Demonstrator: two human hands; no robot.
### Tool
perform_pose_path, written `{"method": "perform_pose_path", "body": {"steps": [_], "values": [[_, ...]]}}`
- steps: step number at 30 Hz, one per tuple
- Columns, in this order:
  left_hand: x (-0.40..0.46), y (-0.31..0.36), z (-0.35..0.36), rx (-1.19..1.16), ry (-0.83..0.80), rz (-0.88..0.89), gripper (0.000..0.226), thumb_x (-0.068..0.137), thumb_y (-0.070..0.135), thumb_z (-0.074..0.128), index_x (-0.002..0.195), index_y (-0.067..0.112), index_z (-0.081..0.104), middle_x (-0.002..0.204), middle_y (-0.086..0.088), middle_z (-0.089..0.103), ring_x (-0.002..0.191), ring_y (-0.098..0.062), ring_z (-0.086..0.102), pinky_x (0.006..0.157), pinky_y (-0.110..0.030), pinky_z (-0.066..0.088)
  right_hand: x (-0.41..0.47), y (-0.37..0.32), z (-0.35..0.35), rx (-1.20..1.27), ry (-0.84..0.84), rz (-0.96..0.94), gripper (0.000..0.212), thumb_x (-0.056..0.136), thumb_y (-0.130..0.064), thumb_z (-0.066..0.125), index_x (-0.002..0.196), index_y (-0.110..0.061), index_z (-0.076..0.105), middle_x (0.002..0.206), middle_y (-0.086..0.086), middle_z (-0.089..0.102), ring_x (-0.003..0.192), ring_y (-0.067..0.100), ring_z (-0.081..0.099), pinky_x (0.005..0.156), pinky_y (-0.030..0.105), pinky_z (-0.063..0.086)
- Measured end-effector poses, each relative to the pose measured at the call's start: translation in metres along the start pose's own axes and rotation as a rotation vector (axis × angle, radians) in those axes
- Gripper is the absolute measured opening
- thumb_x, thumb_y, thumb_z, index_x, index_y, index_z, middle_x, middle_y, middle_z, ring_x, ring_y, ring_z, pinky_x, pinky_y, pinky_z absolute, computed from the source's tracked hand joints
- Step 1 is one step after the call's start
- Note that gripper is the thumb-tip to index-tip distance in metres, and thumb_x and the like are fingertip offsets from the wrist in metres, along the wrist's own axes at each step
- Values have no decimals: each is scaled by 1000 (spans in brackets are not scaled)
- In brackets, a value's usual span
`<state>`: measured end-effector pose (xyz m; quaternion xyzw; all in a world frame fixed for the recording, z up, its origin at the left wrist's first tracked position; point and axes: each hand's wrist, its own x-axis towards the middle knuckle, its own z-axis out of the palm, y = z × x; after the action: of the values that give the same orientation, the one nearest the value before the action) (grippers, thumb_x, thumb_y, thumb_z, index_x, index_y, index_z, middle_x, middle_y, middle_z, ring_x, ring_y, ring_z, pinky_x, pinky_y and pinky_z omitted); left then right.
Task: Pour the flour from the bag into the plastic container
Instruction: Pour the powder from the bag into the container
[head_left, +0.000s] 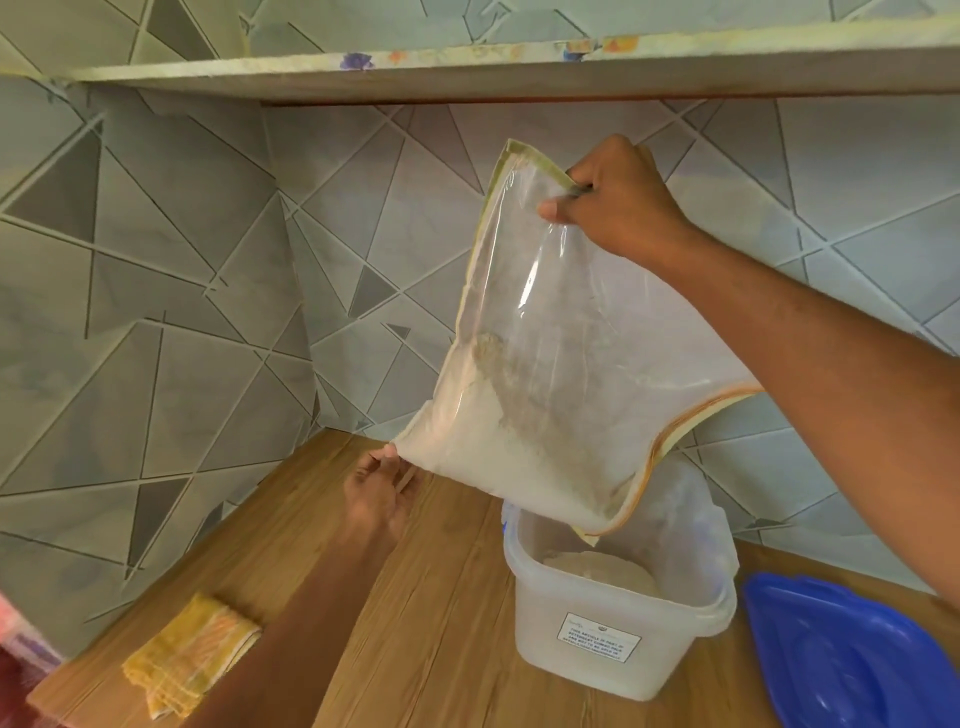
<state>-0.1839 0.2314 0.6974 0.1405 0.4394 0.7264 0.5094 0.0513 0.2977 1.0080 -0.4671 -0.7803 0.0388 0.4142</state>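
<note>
The bag hangs tilted above the plastic container, long axis running from upper right down to its open mouth, which sits directly over the container's rim. The right hand, uppermost, has its fingers pinched closed on the raised end. The left hand, lower, touches the bag's lower left corner; whether those fingers actually grip it appears unclear. Flour lies banked toward the mouth; some already rests inside the container on the tabletop.
</note>
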Motion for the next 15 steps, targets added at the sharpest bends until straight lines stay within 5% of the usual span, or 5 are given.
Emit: {"method": "perform_pose_path", "body": {"steps": [4,8,15], "values": [[-1,16,27,-16,-35,87,26,106,6,49,81,11,57,98,-11,73,88,-26,71,82,-46,60,-4,18,-13,34,141,26,57,84,-32,79,51,-18,36,57,-4,32,64,13,37,61,28,32],[-1,21,40,39,17,146,25,105,3,48,82,10,52,95,-14,68,81,-25,67,74,-42,61,-15,28,-22,6,70,-20,59,87,-30,78,50,-17,33,54,-3,30,58,6,28,55,27,25],[7,21,49,134,59,187,23,104,4,52,82,9,53,99,-18,66,84,-29,66,71,-42,64,-13,51,-19,49,140,33,53,86,-37,78,56,-10,44,57,-2,34,73,17,39,69,29,33]]}}
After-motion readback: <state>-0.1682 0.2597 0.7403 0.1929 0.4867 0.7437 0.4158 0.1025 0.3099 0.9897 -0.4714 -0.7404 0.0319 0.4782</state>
